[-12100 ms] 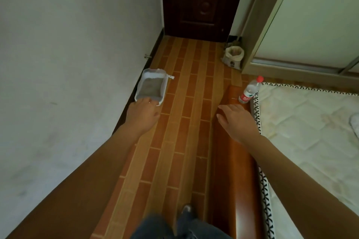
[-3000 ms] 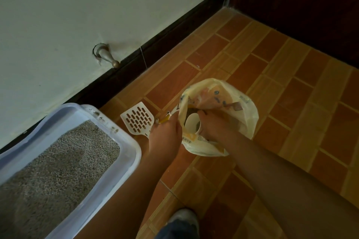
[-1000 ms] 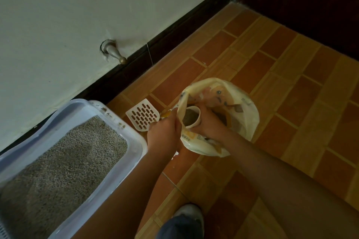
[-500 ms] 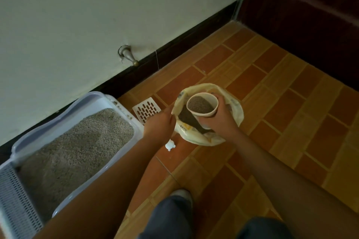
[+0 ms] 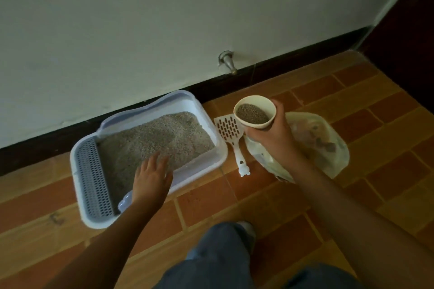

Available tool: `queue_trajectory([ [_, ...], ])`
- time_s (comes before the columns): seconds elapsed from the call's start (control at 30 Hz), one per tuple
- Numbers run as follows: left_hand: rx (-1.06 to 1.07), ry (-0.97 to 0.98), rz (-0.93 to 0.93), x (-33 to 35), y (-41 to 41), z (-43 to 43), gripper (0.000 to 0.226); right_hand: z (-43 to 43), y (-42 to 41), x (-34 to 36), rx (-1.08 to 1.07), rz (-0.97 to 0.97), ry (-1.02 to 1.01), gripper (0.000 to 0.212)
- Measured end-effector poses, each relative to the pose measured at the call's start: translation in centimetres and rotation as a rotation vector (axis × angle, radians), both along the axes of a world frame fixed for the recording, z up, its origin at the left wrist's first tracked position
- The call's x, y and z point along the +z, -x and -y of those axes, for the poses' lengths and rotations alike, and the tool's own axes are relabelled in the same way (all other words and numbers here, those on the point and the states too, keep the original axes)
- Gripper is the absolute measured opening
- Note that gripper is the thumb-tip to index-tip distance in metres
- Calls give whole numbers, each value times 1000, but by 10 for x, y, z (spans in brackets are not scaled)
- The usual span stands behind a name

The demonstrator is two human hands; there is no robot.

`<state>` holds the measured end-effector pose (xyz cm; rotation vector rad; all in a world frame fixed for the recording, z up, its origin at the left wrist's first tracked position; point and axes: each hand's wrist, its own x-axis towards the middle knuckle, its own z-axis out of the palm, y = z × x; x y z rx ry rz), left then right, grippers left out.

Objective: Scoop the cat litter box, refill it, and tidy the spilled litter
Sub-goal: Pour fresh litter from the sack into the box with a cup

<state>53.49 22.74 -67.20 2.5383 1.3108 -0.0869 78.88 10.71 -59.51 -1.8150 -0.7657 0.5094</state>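
The right hand gripped a cup of litter just right of the litter box, ready to pour; the left hand, fingers straight, hovered at its near rim, perhaps steadying it.

A pale litter box, filled with grey litter, is set on the floor; a slotted white scoop is laid beside it, a litter-filled cup held upright nearby.
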Motion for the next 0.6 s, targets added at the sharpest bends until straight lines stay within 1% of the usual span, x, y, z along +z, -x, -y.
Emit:
queue_trajectory([
  [0.13, 88, 32, -49, -14, 44, -1, 48, -31, 29, -10, 98, -56, -16, 78],
  [0.2, 123, 43, -54, -19, 56, 1, 46, -43, 39, -17, 116, -42, -18, 77],
  [0.33, 170, 67, 25, -31, 68, 6, 49, -62, 52, -28, 156, -16, 1, 72],
  [0.43, 210, 87, 119, -40, 67, 9, 48, -74, 62, -36, 185, 39, 23, 73],
  [0.5, 224, 93, 143, -44, 67, 7, 50, -83, 68, -43, 228, 51, 49, 75],
  [0.6, 206, 70, 145, -49, 67, 1, 60, -96, 74, -54, 298, 81, 91, 75],
])
